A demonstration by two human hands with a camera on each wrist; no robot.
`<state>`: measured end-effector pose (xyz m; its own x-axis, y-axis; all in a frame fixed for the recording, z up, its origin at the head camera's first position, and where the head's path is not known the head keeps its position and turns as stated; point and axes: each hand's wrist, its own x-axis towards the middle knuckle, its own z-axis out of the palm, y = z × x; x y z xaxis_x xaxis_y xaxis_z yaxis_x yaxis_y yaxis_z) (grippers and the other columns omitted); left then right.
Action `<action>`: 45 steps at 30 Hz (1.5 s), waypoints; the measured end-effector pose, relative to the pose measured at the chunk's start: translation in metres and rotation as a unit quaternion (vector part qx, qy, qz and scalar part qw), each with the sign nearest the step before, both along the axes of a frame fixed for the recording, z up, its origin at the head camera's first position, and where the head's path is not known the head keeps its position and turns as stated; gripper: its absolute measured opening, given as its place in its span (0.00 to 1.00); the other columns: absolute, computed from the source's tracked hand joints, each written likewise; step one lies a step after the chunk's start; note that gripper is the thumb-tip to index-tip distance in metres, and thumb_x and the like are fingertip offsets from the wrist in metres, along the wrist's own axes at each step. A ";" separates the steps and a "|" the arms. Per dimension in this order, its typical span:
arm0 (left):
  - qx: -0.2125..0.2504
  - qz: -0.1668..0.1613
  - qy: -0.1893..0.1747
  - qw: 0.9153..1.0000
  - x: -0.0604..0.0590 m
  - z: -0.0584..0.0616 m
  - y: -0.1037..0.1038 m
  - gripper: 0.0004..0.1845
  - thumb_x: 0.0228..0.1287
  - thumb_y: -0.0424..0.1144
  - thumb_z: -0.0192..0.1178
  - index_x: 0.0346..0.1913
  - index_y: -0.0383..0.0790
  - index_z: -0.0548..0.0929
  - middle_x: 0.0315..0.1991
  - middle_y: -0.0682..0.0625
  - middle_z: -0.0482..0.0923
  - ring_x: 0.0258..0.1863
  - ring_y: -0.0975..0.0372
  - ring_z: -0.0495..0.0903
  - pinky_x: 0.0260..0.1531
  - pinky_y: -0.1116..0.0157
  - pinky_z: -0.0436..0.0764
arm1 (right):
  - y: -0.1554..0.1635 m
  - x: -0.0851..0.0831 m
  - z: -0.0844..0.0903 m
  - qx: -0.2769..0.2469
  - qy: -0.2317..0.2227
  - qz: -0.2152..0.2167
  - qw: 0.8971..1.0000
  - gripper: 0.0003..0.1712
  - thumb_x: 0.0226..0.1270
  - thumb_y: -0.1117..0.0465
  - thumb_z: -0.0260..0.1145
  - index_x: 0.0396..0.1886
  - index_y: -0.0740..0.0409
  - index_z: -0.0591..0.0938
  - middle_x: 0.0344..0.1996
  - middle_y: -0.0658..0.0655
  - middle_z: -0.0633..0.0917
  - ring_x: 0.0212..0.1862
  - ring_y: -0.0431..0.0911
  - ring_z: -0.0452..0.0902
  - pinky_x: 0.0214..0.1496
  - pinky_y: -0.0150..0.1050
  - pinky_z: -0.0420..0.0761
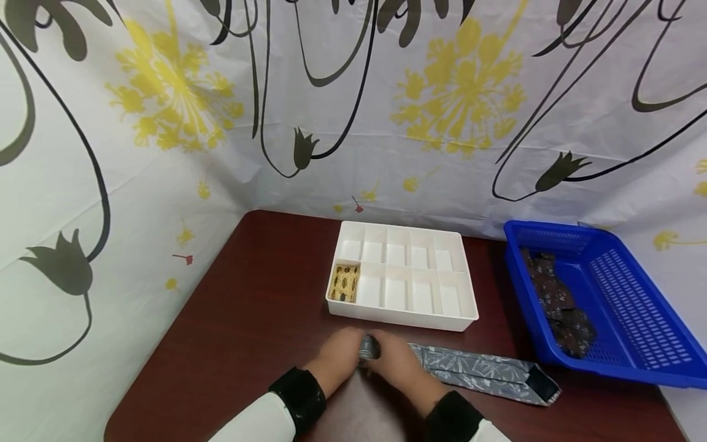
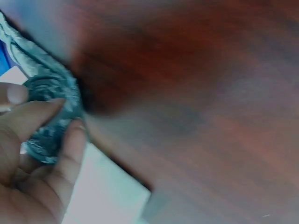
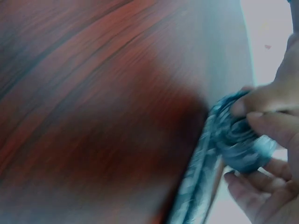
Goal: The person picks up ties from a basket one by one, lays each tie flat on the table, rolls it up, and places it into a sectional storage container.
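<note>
A grey patterned necktie (image 1: pixel 480 371) lies across the table, partly wound into a roll (image 1: pixel 369 347) at its left end. Its wide end, with a dark patch near the tip, stretches flat to the right. My left hand (image 1: pixel 338 358) grips the roll from the left, fingers bent about it in the left wrist view. From the other side my right hand (image 1: pixel 399 363) holds the same roll (image 3: pixel 243 156); in the right wrist view its fingers and thumb pinch the coiled layers. The unrolled strip runs away from the coil there.
Behind the hands stands a white divided box (image 1: pixel 403 320) with a folded yellow patterned cloth (image 1: pixel 345 283) in its front-left compartment. A blue basket (image 1: pixel 635 288) at the right holds dark patterned fabric (image 1: pixel 558 301). Printed curtains (image 1: pixel 353 110) border the dark red table (image 1: pixel 248 307).
</note>
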<state>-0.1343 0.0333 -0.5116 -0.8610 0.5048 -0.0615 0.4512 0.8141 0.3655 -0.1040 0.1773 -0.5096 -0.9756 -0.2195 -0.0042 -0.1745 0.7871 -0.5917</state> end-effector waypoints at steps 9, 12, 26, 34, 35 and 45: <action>0.072 -0.014 -0.014 0.997 -0.002 -0.008 -0.004 0.18 0.45 0.25 0.67 0.42 0.39 0.79 0.36 0.49 0.78 0.37 0.59 0.79 0.38 0.62 0.79 | 0.006 -0.001 -0.004 -0.017 0.020 -0.005 1.000 0.27 0.43 0.66 0.76 0.47 0.65 0.82 0.40 0.59 0.85 0.43 0.53 0.81 0.45 0.46 0.80; 0.155 -0.031 -0.043 0.986 -0.006 -0.018 -0.011 0.20 0.41 0.24 0.68 0.42 0.38 0.78 0.38 0.49 0.79 0.40 0.58 0.78 0.44 0.62 0.78 | 0.014 -0.002 -0.011 -0.060 0.012 -0.007 0.998 0.24 0.43 0.67 0.77 0.44 0.62 0.82 0.38 0.56 0.85 0.41 0.49 0.80 0.42 0.42 0.78; 0.226 -0.053 -0.080 0.969 -0.010 -0.029 -0.011 0.20 0.41 0.27 0.72 0.42 0.38 0.82 0.39 0.50 0.82 0.40 0.61 0.79 0.44 0.64 0.77 | 0.024 0.003 -0.018 -0.107 -0.025 -0.025 0.994 0.25 0.44 0.68 0.76 0.46 0.62 0.82 0.42 0.56 0.85 0.46 0.51 0.79 0.49 0.45 0.78; 0.058 -0.050 0.015 0.997 -0.008 -0.008 0.000 0.12 0.48 0.30 0.67 0.38 0.42 0.82 0.36 0.51 0.81 0.39 0.59 0.80 0.41 0.64 0.79 | 0.008 0.001 -0.001 -0.028 -0.004 -0.002 1.000 0.33 0.44 0.69 0.74 0.55 0.66 0.78 0.50 0.63 0.82 0.50 0.56 0.79 0.53 0.52 0.77; 0.043 -0.043 0.016 0.998 -0.007 -0.006 0.002 0.11 0.49 0.30 0.66 0.37 0.42 0.81 0.36 0.50 0.81 0.38 0.58 0.81 0.40 0.63 0.79 | 0.007 0.001 0.000 -0.018 -0.001 -0.002 1.000 0.33 0.44 0.69 0.74 0.56 0.67 0.77 0.50 0.64 0.82 0.51 0.57 0.79 0.53 0.52 0.77; 0.122 -0.046 -0.031 0.991 -0.009 -0.013 0.001 0.16 0.47 0.31 0.70 0.41 0.42 0.79 0.37 0.50 0.78 0.39 0.59 0.79 0.42 0.62 0.79 | 0.016 0.000 -0.013 -0.053 0.004 -0.002 0.999 0.28 0.46 0.69 0.72 0.52 0.66 0.80 0.47 0.62 0.84 0.50 0.55 0.79 0.52 0.50 0.78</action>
